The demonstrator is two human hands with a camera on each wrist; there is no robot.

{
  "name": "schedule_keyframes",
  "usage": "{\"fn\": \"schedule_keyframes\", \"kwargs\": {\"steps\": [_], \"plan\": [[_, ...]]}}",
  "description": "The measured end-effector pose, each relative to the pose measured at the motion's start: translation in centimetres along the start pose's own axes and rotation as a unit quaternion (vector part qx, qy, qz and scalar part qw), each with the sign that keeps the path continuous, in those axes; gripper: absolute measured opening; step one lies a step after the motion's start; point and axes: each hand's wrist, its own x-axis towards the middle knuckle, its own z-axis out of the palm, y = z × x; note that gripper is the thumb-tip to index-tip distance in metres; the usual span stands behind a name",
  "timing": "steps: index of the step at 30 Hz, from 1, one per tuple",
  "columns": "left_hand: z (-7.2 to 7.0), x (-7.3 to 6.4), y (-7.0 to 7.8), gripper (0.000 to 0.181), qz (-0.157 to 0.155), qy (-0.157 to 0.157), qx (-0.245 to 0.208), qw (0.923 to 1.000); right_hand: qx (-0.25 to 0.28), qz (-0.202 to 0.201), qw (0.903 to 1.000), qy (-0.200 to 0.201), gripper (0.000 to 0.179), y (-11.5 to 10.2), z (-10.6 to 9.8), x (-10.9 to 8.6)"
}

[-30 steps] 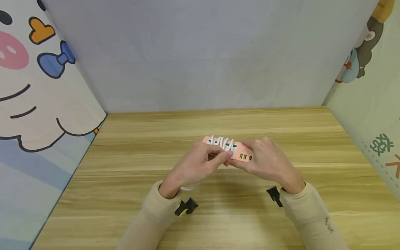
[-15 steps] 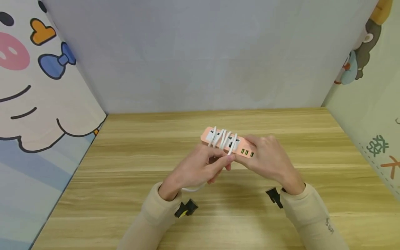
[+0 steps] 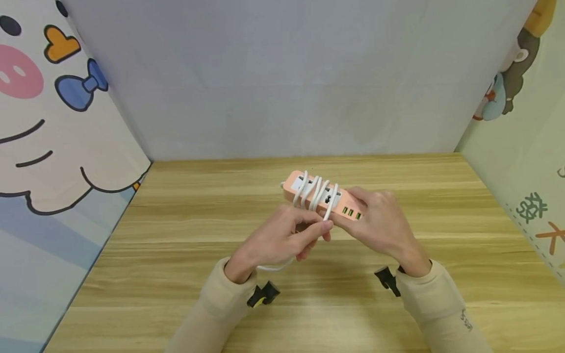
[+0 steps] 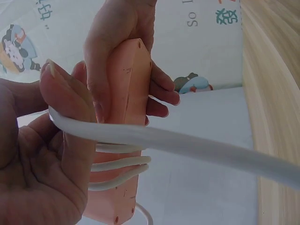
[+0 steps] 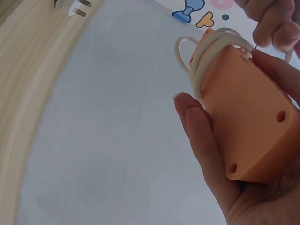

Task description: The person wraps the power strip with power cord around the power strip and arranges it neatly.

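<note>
A peach power strip (image 3: 343, 204) with white sockets and several USB ports is held tilted above the table. White cable (image 3: 332, 201) is wound round it in several turns. My right hand (image 3: 381, 225) grips the USB end, thumb on one side and fingers on the other, as the right wrist view shows the strip's underside (image 5: 248, 112). Just beside the strip's near edge, my left hand (image 3: 278, 238) pinches the cable between thumb and fingers. In the left wrist view, the cable's free length (image 4: 187, 143) runs away from that pinch.
A wood-grain table (image 3: 185, 220) lies below both hands. A two-pin plug (image 5: 75, 6) shows at the top left of the right wrist view. Behind stands a plain grey wall (image 3: 282, 78), with cartoon-printed panels on both sides. Black camera mounts (image 3: 263, 294) sit at the wrists.
The power strip has tipped and risen away from the left fingers, so more of its top and windings shows. The left hand keeps its pinch on the cable; the right keeps its grip.
</note>
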Motion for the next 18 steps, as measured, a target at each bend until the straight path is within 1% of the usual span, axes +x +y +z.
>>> {"fn": "schedule_keyframes", "kwargs": {"steps": [4, 9, 15, 18], "plan": [[-0.07, 0.00, 0.00, 0.028, 0.004, -0.007, -0.005, 1.0000, 0.014, 0.007, 0.9998, 0.007, 0.035, -0.10, -0.17, -0.03], [-0.14, 0.01, -0.14, 0.028, 0.019, -0.017, -0.009, 0.9996, 0.034, 0.010, 0.9993, 0.015, 0.037, -0.31, -0.45, -0.17], [-0.13, -0.02, -0.22, 0.027, 0.037, -0.021, -0.012, 0.9990, 0.042, 0.008, 0.9985, 0.033, 0.035, -0.27, -0.57, -0.23], [-0.14, -0.07, -0.22, 0.027, 0.040, -0.023, -0.010, 0.9989, 0.047, 0.004, 0.9980, 0.042, 0.033, -0.18, -0.57, -0.25]]}}
